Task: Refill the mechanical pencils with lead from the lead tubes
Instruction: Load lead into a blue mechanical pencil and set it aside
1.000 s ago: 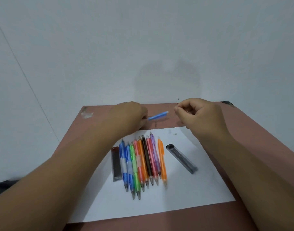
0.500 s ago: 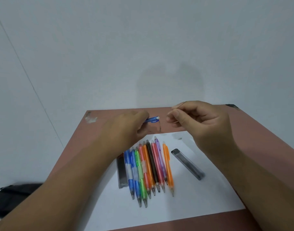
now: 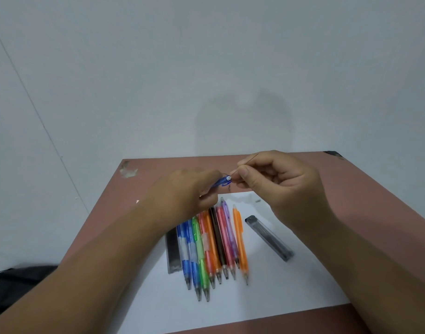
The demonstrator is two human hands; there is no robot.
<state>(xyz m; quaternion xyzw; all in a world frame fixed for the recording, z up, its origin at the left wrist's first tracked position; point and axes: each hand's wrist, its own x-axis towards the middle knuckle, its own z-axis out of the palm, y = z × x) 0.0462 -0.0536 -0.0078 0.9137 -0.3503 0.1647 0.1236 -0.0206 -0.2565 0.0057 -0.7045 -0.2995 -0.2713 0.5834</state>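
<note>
My left hand grips a blue mechanical pencil above the table, its open back end pointing right. My right hand pinches a thin lead between thumb and forefinger, its lower tip right at the pencil's end. Below the hands, several coloured mechanical pencils lie side by side on a white sheet, tips toward me. One dark lead tube lies to their right, another at their left edge.
The brown table stands against a pale wall, with a chipped patch at its far left corner. A dark object sits beyond the table's left edge, low on the left.
Both hands drew together: the pencil's back end turned toward my right hand, and the lead tilted from upright down to the pencil's opening.
</note>
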